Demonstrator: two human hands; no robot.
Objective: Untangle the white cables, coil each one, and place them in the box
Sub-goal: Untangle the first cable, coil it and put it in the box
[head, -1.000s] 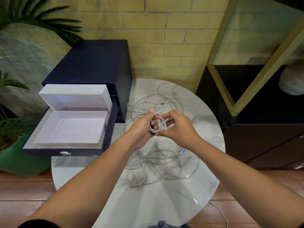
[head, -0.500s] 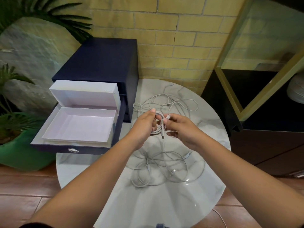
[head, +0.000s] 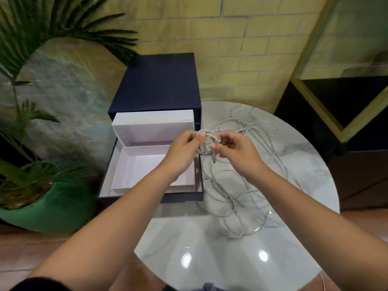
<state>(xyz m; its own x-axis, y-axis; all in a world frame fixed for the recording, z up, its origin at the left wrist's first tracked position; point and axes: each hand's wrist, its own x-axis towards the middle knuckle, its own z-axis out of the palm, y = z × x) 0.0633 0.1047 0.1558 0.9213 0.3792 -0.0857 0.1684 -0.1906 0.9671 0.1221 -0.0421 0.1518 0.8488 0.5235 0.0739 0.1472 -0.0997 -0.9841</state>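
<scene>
The round marble table (head: 231, 261) spreads below and to the right of your fingers. The dark drawer cabinet (head: 159, 80) stands to their left and beyond them, its drawer pulled out toward you. The white box (head: 142, 171) sits open in that drawer, lid tipped back, with nothing in the part of its floor that shows.

Below your fingers, and beyond them too, the loose cables (head: 235, 206) lie in a tangle on the table, not yet sorted.

Between your two hands, lifted off the table, is a small coil (head: 206, 141) of one cable. Your left hand (head: 182, 152) pinches its left side, thumb against curled fingers. Your right hand (head: 237, 152) has its fingers curled in and pinches the right side. A short tail with a plug (head: 214, 160) hangs straight down just beside your right fingertips.

The box is what matters for the drop. It lies just to the left of the coil and lower, and your left hand already hangs over its right wall. The box's longer side seems to run left to right, so there is room along the way you would travel. Your left hand is the nearer one. I judge it should carry the coil in, once the hanging tail is tucked so it does not catch the drawer edge.
</scene>
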